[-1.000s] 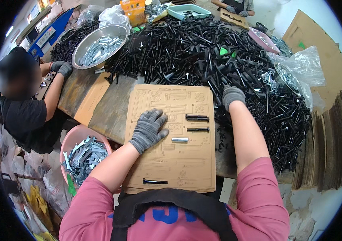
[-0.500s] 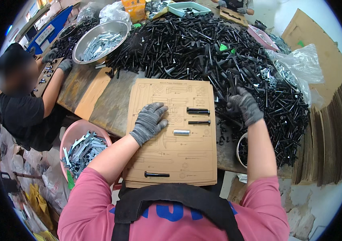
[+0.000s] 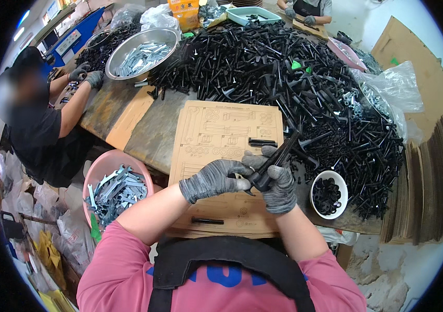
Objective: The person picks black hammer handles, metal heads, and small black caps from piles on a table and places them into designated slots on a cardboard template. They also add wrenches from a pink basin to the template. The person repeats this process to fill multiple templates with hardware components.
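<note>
My right hand [image 3: 279, 190] is closed round a bundle of long black metal parts [image 3: 282, 154] with flared ends, held tilted above the printed cardboard sheet [image 3: 193, 151]. At the bundle's lower end, the thumb and fingers of my left hand [image 3: 211, 181] close on one flared end. Two black bolts [image 3: 262, 142] lie on the sheet just beyond my hands. Another black bolt [image 3: 207, 221] rests near the sheet's front edge. My hands and the bundle cover the middle right of the sheet.
A large pile of black metal parts [image 3: 232, 62] fills the table's far side and right. To the right stands a white bowl [image 3: 344, 193] of black rings. Left are a pink basin [image 3: 88, 182] of wrenches and a steel bowl [image 3: 111, 66]. Co-workers sit left and far right.
My right hand has come from the pile toward me and left, bringing the bundle over the sheet. My left hand has lifted off the sheet and moved right to the bundle.
</note>
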Tool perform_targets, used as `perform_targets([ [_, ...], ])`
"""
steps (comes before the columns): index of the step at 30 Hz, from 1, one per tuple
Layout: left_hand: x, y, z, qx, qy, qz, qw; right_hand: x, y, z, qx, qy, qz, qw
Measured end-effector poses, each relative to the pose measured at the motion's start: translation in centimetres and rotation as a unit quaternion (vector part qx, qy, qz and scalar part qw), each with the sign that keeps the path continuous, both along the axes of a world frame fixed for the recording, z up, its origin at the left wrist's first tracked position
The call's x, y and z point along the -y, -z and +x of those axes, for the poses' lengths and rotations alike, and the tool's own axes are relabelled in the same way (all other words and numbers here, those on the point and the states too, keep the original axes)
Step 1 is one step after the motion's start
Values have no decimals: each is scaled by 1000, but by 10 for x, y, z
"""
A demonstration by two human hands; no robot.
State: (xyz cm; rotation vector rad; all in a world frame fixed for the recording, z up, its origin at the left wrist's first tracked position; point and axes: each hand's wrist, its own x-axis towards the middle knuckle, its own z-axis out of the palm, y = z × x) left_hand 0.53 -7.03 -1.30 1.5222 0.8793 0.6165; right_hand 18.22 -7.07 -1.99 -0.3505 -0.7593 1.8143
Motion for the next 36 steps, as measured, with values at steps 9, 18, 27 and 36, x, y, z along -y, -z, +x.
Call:
perform_targets([
  [9, 13, -6, -23, -308, 15, 234, 922, 13, -6, 11, 168, 156, -19, 973],
  [18, 17, 35, -24, -375, -44, 413, 829, 18, 5, 45, 120, 208, 19, 971],
  [27, 11, 38, -8, -347, -94, 401, 842, 21, 9, 49, 113, 218, -7, 969],
  [36, -25, 25, 10, -474, -8, 358, 804, 18, 20, 54, 326, 233, 16, 916],
])
